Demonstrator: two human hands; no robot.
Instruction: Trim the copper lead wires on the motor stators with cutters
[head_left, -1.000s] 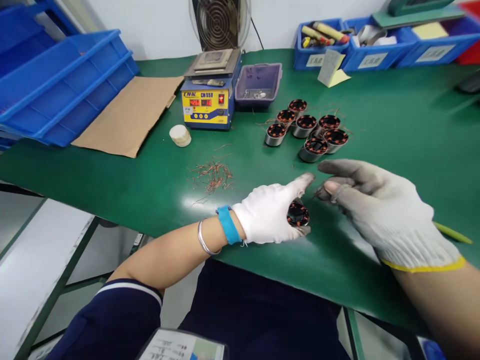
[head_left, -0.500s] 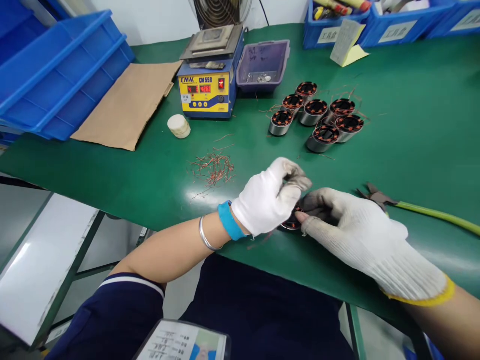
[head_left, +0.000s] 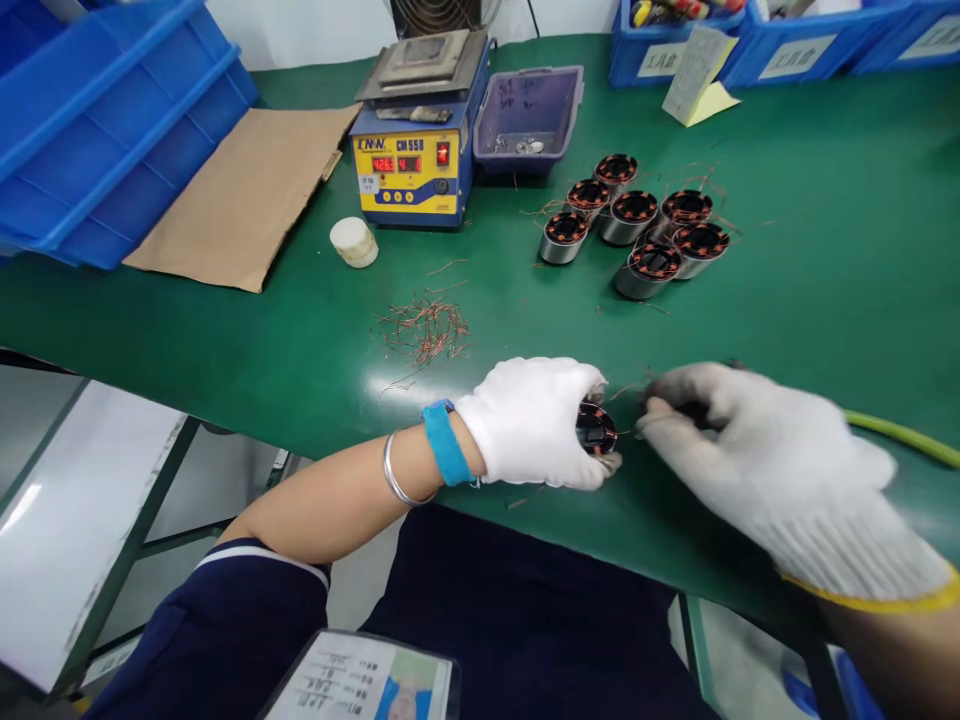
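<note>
My left hand (head_left: 532, 420), in a white glove, is closed around a stator (head_left: 598, 430), a round metal core with copper windings, upright at the table's front edge. Its glove hides part of the core. To its right, my right hand (head_left: 742, 440), gloved and slightly blurred, has thumb and fingers pinched together. A thin copper wire (head_left: 626, 432) runs from the stator to those fingertips. Behind the right hand lie cutting pliers, with only a green handle (head_left: 900, 437) plainly showing. Several similar stators (head_left: 646, 272) stand in a group further back.
Loose copper wire clippings (head_left: 426, 332) lie left of centre. Behind them are a round white block (head_left: 354, 243), a yellow-and-blue CM558 heating unit (head_left: 409, 180) and a purple bin (head_left: 529, 120). Cardboard (head_left: 240, 200) and blue crates (head_left: 120, 130) are left; blue tool boxes (head_left: 795, 50) stand back right.
My left hand has lowered and wrapped around the stator, leaving its top visible. My right hand has drawn away to the right, now covering the pliers' head.
</note>
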